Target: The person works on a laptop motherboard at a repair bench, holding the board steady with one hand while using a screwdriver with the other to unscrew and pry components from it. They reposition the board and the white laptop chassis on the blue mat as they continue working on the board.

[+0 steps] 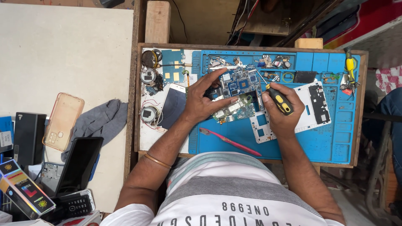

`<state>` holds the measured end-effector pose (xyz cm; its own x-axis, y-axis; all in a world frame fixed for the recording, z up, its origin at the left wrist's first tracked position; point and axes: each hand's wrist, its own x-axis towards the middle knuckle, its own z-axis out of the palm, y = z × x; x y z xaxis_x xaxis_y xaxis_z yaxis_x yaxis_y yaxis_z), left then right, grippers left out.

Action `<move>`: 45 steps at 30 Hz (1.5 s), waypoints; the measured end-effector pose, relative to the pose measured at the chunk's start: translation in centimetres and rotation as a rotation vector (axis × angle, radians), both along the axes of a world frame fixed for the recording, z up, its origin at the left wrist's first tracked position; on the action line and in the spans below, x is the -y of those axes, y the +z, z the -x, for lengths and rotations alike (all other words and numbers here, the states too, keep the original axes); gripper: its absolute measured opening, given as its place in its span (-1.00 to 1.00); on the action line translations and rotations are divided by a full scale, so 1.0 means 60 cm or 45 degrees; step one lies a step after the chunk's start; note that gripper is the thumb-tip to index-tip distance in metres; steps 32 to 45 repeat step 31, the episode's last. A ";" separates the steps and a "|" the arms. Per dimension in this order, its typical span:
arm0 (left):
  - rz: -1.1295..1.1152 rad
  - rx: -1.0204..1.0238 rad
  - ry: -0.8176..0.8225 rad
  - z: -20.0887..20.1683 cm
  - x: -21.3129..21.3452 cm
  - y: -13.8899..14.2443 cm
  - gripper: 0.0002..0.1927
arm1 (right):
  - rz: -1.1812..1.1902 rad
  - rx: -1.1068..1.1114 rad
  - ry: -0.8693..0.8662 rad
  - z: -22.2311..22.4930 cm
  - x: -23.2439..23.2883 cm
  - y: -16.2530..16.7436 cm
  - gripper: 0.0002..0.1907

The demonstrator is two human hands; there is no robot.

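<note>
My left hand grips a blue and green phone circuit board, fingers spread over its left and lower edge, holding it tilted above the blue work mat. My right hand is closed around a black and yellow screwdriver, its tip pointing up-left at the board's right edge. Under my right hand lies a white phone frame with black parts on it.
A pink toothbrush lies on the mat near me. A phone with a dark screen, coils and small parts sit at the tray's left. Small tools line the mat's far edge. A grey cloth, clear phone case and boxes lie at left.
</note>
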<state>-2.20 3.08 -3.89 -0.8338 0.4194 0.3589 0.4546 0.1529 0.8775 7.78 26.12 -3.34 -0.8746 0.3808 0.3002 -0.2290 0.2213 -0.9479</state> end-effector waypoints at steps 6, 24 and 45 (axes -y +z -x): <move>-0.015 0.006 0.012 0.001 -0.001 -0.003 -0.14 | -0.031 0.008 -0.001 0.002 0.000 -0.002 -0.70; 0.019 -0.156 0.023 0.000 0.012 0.080 -0.02 | 0.633 0.132 0.096 0.017 0.004 0.002 -0.65; -0.397 -0.630 0.139 -0.019 0.105 0.232 -0.02 | 0.678 0.130 0.109 0.017 0.000 -0.003 -0.66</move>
